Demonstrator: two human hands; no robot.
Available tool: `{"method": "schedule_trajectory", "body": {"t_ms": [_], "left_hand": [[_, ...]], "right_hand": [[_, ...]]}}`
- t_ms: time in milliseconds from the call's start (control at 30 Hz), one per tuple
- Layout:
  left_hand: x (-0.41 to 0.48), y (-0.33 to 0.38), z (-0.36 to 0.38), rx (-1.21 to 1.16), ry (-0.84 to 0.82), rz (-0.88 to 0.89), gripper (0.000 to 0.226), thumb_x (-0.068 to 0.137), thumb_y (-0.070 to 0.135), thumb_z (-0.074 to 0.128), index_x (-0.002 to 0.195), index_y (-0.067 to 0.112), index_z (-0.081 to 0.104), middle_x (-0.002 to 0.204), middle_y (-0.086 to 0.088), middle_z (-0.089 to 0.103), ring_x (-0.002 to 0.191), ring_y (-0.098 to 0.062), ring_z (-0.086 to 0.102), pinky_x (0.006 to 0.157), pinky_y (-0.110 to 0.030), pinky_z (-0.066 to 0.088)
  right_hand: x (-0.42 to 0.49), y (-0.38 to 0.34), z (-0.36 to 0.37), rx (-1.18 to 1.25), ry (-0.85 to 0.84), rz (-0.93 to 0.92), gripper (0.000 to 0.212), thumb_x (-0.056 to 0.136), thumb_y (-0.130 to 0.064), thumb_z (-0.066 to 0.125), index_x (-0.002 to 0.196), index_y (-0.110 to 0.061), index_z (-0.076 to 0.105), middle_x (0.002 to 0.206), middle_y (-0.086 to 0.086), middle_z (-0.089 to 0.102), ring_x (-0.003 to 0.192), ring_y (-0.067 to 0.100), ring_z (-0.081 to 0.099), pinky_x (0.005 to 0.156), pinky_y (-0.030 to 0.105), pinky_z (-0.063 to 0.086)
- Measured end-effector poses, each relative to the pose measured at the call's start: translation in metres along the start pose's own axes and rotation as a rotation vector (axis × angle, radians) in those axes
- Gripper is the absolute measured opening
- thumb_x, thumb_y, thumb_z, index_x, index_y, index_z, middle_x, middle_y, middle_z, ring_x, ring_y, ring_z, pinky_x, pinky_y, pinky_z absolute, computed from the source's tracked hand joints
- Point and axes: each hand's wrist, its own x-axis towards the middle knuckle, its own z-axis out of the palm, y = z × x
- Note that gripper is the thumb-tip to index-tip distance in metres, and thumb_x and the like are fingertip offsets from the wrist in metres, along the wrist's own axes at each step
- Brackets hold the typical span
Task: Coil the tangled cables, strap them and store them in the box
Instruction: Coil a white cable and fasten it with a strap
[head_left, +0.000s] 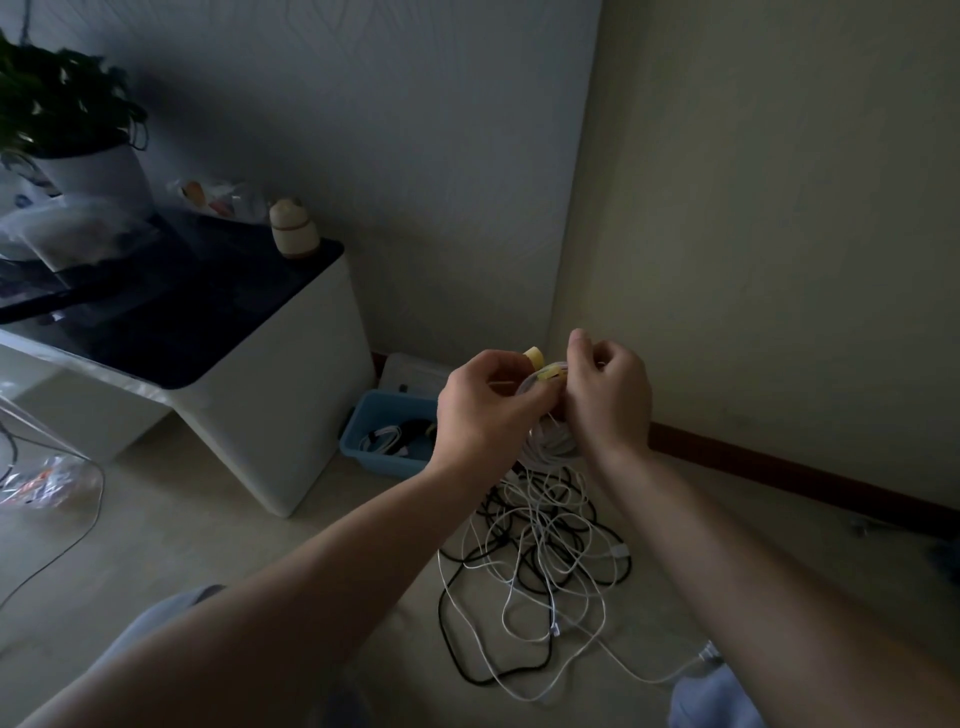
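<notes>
Over the floor (260, 545) my left hand (488, 410) pinches the coil (550, 441), right hand (608, 400) grips the strap (548, 371) (I'd pull it snug, then press).

Bare forearms are reaching out to the left hand (485, 410) and right hand (608, 395); pale blue-grey fabric (156, 618) is covering both knees.

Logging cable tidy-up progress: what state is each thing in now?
white cable coil: coiled, held above the floor
yellow strap: round the coil, one end free
tangled cables: loose on the floor
blue box: open, coiled cables inside
left hand: grips the coil
right hand: pinches the strap
</notes>
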Motion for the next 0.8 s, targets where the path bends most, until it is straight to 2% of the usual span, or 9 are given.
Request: {"method": "schedule_trajectory", "body": {"t_ms": [167,267,333,400,500,600,700,800], "left_hand": [[-0.002,0.008,-0.002,0.073,0.055,0.127,0.017,0.076,0.031,0.086,0.091,0.026,0.077,0.08,0.016,0.075,0.075,0.002,0.071,0.07,-0.021,0.059],[-0.003,0.009,-0.002,0.021,0.052,0.124,0.015,0.078,0.024,0.085,0.091,0.021,0.077,0.079,0.011,0.076,0.075,-0.002,0.073,0.069,-0.023,0.06],[-0.004,0.01,-0.001,-0.04,0.033,0.097,0.013,0.079,0.027,0.084,0.088,0.022,0.077,0.078,0.007,0.076,0.075,-0.006,0.074,0.068,-0.023,0.061],[-0.003,0.013,-0.003,-0.112,0.027,0.019,0.011,0.078,0.031,0.082,0.082,0.023,0.077,0.077,0.004,0.076,0.073,-0.009,0.074,0.065,-0.023,0.059],[0.002,0.013,-0.01,-0.298,-0.03,-0.207,0.012,0.08,0.027,0.081,0.08,0.015,0.078,0.074,-0.005,0.074,0.065,-0.015,0.07,0.06,-0.027,0.056],[0.008,0.013,-0.017,-0.481,-0.085,-0.373,0.019,0.081,0.02,0.079,0.089,0.002,0.077,0.081,-0.018,0.072,0.067,-0.025,0.067,0.064,-0.033,0.055],[0.011,0.013,-0.02,-0.579,-0.088,-0.415,0.019,0.082,0.014,0.077,0.091,-0.002,0.075,0.088,-0.022,0.072,0.074,-0.029,0.068,0.068,-0.034,0.057],[0.011,0.013,-0.021,-0.621,-0.122,-0.397,0.009,0.084,0.01,0.076,0.087,0.003,0.072,0.088,-0.02,0.07,0.076,-0.027,0.067,0.071,-0.034,0.057]], "right_hand": [[-0.001,0.002,0.0,-0.009,-0.009,-0.012,0.049,0.098,-0.045,0.052,0.058,-0.018,0.05,0.056,-0.006,0.057,0.054,0.007,0.052,0.047,0.026,0.029],[-0.002,0.003,0.003,0.008,-0.017,-0.02,0.047,0.097,-0.045,0.052,0.059,-0.018,0.05,0.055,-0.005,0.056,0.054,0.008,0.053,0.049,0.027,0.029],[-0.002,0.004,0.003,0.019,-0.03,-0.045,0.046,0.097,-0.046,0.052,0.061,-0.018,0.052,0.055,-0.005,0.058,0.052,0.006,0.053,0.049,0.027,0.031],[-0.003,0.004,0.004,0.042,-0.054,-0.086,0.044,0.095,-0.049,0.052,0.063,-0.019,0.053,0.056,-0.007,0.06,0.053,0.004,0.055,0.047,0.024,0.034],[-0.005,0.004,0.003,0.121,-0.116,-0.171,0.042,0.096,-0.051,0.052,0.065,-0.022,0.052,0.06,-0.015,0.061,0.053,0.0,0.054,0.047,0.014,0.037],[-0.005,0.001,-0.001,0.215,-0.277,-0.245,0.039,0.094,-0.059,0.054,0.074,-0.026,0.058,0.065,-0.011,0.068,0.059,0.003,0.063,0.054,0.019,0.047],[-0.006,-0.002,-0.006,0.231,-0.42,-0.304,0.034,0.09,-0.06,0.063,0.084,-0.027,0.06,0.072,0.0,0.073,0.064,0.015,0.07,0.057,0.032,0.054],[-0.007,-0.004,-0.008,0.275,-0.452,-0.33,0.031,0.088,-0.056,0.068,0.083,-0.027,0.055,0.063,-0.003,0.069,0.053,0.008,0.063,0.049,0.025,0.047]]}}
